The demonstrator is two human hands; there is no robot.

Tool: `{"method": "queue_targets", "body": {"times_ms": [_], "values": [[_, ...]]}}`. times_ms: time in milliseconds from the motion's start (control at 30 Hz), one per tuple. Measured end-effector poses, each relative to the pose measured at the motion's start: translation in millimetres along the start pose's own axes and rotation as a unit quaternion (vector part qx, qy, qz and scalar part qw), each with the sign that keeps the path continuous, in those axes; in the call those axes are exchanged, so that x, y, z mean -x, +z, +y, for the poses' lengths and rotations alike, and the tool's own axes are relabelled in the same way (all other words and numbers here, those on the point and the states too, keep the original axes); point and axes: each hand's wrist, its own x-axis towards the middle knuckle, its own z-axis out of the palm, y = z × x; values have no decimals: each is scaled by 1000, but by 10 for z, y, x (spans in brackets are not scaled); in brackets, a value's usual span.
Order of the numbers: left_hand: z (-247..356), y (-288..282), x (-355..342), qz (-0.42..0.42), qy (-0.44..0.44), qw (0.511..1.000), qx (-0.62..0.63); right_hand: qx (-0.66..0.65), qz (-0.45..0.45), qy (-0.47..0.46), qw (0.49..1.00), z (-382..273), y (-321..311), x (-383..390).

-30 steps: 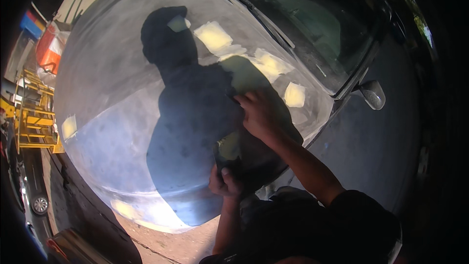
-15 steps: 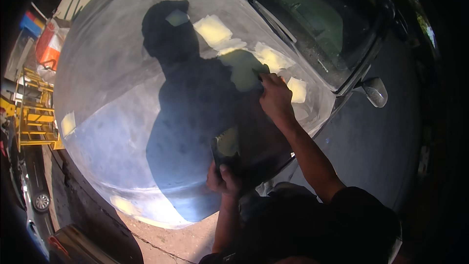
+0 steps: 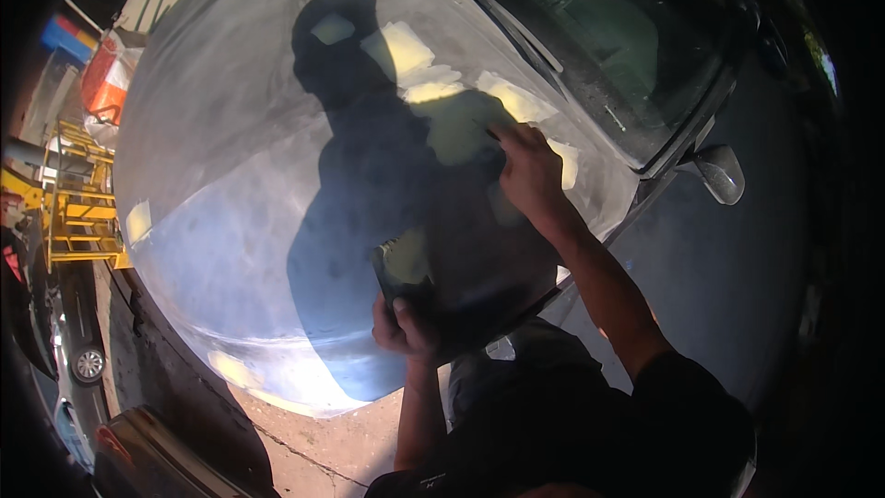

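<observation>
Hood (image 3: 240, 221): sanded grey car panel, spread under both hands, pale filler patches (image 3: 406, 46) near the windshield (image 3: 608, 46).
Right hand (image 3: 530, 171): fingers flat, pressed on the hood beside a patch — holding nothing visible.
Left hand (image 3: 401, 327): closed around a dark tub (image 3: 401, 267) of yellowish filler, at the hood's near edge.
Surface: dull, scuffed — person's shadow across it.

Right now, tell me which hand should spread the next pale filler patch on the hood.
Probably the right hand: it is already pressing on the pale patches up the hood. The left hand holds a dark board near the edge.
</observation>
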Motion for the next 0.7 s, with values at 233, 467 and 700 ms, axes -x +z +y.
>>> {"method": "queue_targets", "body": {"times_ms": [233, 467, 700], "values": [[107, 156, -18, 49, -11, 998, 32, 88, -43, 83, 992, 136, 326, -466], [61, 189, 11, 83, -6, 996, 7, 52, -28, -35, 998, -328, 431, -241], [76, 193, -11, 92, -18, 996, 12, -84, -127, -76, 985, -474, 90, 252]]}}
